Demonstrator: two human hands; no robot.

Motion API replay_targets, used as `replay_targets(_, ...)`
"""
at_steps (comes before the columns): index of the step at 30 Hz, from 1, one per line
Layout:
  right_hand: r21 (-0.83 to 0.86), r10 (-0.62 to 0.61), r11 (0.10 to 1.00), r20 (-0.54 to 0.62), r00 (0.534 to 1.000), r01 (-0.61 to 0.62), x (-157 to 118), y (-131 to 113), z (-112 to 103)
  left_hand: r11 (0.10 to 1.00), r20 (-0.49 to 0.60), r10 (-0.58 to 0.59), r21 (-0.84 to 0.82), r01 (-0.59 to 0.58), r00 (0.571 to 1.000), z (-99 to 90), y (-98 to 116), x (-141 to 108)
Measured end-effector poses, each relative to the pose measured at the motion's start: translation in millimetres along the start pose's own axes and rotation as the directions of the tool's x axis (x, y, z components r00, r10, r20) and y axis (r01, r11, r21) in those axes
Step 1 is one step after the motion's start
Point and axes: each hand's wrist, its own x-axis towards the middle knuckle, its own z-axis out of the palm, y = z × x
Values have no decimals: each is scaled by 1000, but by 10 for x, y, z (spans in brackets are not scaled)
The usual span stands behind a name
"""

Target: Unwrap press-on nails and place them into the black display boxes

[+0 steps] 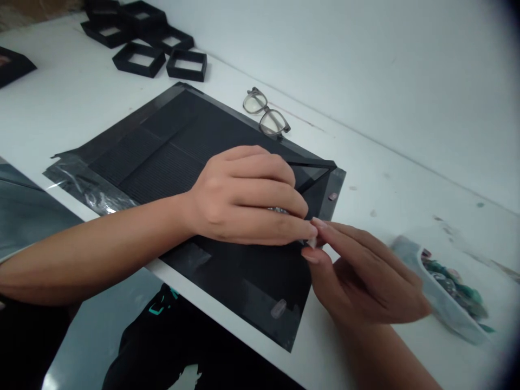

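Note:
My left hand (252, 197) reaches across a black ribbed mat (158, 146) taped to the white table, its fingers bent and pressed together. My right hand (361, 271) comes from the lower right and pinches a small whitish piece (312, 241) between thumb and fingertips. The fingertips of both hands meet at that piece, over the mat's right part. Something shiny shows between my left fingers, too hidden to name. Behind my left hand a thin black triangular frame (312, 162) lies at the mat's far right corner. A small clear piece (278, 309) lies near the mat's front corner.
Glasses (266, 111) lie beyond the mat. Several black open boxes (140, 58) are grouped at the back left, and another dark object (14, 66) sits at the left edge. A translucent tub (442, 295) of green and dark pieces stands at the right. A white wall rises behind.

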Motion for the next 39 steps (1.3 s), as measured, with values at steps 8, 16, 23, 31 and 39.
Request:
replay_targets(8,86,131,987,23,991,-132,46,-69,27,968,-24,206,150,-200,978,-20,-13,10)
replay_targets(16,-111,233,970,150,961,-217,14,366,2,943,-296,136,332,-32,946,-59,-110,18)
replay_targets(23,-95,397,915,390,831,-392,-2,507,42,910,-126,-342,204,362,931,33,-167,-17)
replay_targets(31,30,427,868,466,775,-496,5,536,-19,934,-43,-352,48,354,935,137,-262,-32)
replay_targets(39,120,539,688,576,615,-716,10,591,-106,910,16,-406,-89,406,914,142,-288,-39)
